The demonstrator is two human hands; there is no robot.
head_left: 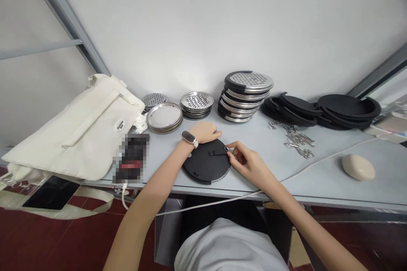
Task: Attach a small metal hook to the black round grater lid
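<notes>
Here we are, the black disc flat before us, its dark slot running sideways towards our nearer right hand, which pinches a small metal piece at that end, our left at the far rim, its grip unclear.

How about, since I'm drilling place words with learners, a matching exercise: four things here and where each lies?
1. cream fabric bag
2. beige rounded block
3. flat black disc
4. silver metal clips

A. by the right hand's fingers
B. farthest right of the four
C. in front of the black round covers
D. farthest left

1-D, 2-B, 3-A, 4-C
</notes>
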